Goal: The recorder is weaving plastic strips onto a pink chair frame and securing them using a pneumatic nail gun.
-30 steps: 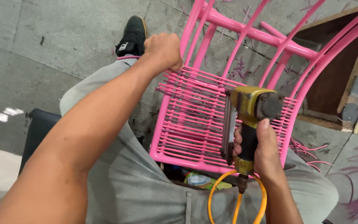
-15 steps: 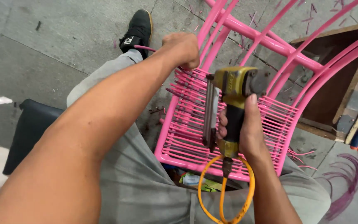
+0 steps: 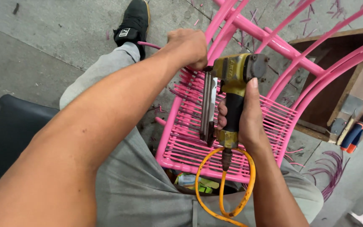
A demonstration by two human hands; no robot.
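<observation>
**Staple gun held at the pink chair seat**

Hands came first: the right hand (image 3: 248,122) was clamped round the black grip of a yellow pneumatic staple gun (image 3: 232,80), nose pointing away toward the seat's far edge. The left hand (image 3: 188,47) was closed on pink cord at the frame, right beside the tool's nose. The gun looked heavy and rigid, best held by that rubbery grip, with the orange air hose (image 3: 223,197) dragging from its base. The pink woven chair (image 3: 236,138) lay tilted across the person's grey-trousered lap; its metal tubes looked stiff, its cords springy and slick. Below lay a concrete floor (image 3: 43,38) strewn with pink offcuts, a dark wooden box (image 3: 328,88) and hand tools (image 3: 351,134) to the right.
</observation>
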